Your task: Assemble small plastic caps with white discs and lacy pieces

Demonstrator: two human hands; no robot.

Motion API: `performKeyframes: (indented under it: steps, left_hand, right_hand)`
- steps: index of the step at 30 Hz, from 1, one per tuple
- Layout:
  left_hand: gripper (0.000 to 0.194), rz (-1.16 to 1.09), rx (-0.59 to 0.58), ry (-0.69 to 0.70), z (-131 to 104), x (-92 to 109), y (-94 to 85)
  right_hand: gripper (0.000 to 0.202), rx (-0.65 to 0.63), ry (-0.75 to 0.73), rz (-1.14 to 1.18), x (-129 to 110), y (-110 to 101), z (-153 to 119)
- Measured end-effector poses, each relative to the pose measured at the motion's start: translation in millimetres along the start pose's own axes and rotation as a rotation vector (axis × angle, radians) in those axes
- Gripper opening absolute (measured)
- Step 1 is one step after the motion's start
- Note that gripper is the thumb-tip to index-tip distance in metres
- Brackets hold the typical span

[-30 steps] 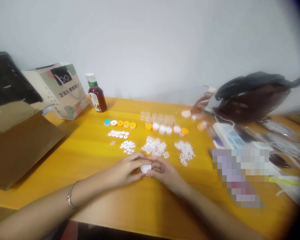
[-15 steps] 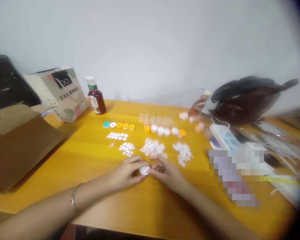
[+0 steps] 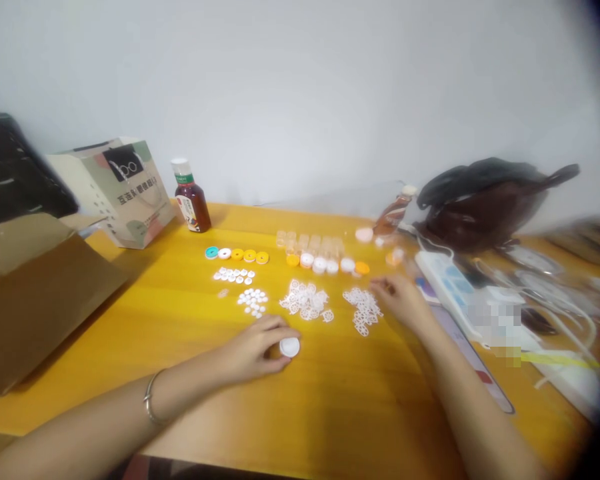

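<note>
My left hand [image 3: 263, 347] grips a round white cap-like piece [image 3: 290, 347] between thumb and fingers, low over the table. Away to the right, my right hand [image 3: 403, 300] has loosely curved fingers with a gap between them, and nothing shows in it. It hovers beside a pile of white openwork discs [image 3: 364, 308]. A second pile of openwork discs [image 3: 304, 299] lies beyond the held piece. Small white round pieces [image 3: 253, 301] are grouped left of that pile, below rows of white pieces [image 3: 234, 275].
Teal, white and yellow rings [image 3: 237, 255] form a row, with orange and white round pieces [image 3: 320, 265] and clear pieces [image 3: 310, 243] to their right. A red bottle [image 3: 193, 203], paper bag [image 3: 130, 193] and cardboard box [image 3: 40, 293] stand left. A power strip [image 3: 443, 280] and phone [image 3: 473, 357] lie right.
My right hand has left the round white piece and moved right and away from me, beside the far openwork discs. My left hand still grips the piece in nearly the same place.
</note>
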State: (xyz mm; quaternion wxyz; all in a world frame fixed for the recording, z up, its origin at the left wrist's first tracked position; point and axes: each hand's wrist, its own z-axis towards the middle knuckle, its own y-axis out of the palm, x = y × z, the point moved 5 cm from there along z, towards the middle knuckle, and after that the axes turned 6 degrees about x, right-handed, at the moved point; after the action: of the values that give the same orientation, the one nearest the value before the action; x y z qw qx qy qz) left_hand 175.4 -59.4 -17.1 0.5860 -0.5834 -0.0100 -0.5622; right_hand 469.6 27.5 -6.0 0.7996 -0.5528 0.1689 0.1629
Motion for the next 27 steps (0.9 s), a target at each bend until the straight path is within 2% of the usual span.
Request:
performKeyframes:
  steps: [4, 9, 19, 24, 27]
  left_hand:
    - [0.042, 0.011, -0.005, 0.017, -0.8, 0.1, 0.7]
    - [0.044, 0.012, -0.014, 0.040, -1.0, 0.7, 1.7]
    - [0.043, 0.038, -0.006, 0.076, -1.6, 1.5, 1.2]
    - [0.042, 0.025, -0.032, 0.048, -0.2, -0.2, 1.6]
    - [0.048, -0.019, -0.035, 0.016, -0.1, 0.3, 0.1]
  right_hand:
    - [0.019, -0.045, 0.079, -0.029, 8.3, -8.9, -0.3]
    - [0.030, -0.132, 0.155, -0.072, 8.6, -6.0, -4.7]
    - [0.027, -0.148, 0.165, 0.081, 15.2, 16.5, -4.0]
    - [0.024, -0.110, 0.223, 0.164, 10.7, 12.0, -5.7]
    - [0.026, -0.130, 0.221, 0.204, 3.4, 7.1, -8.1]
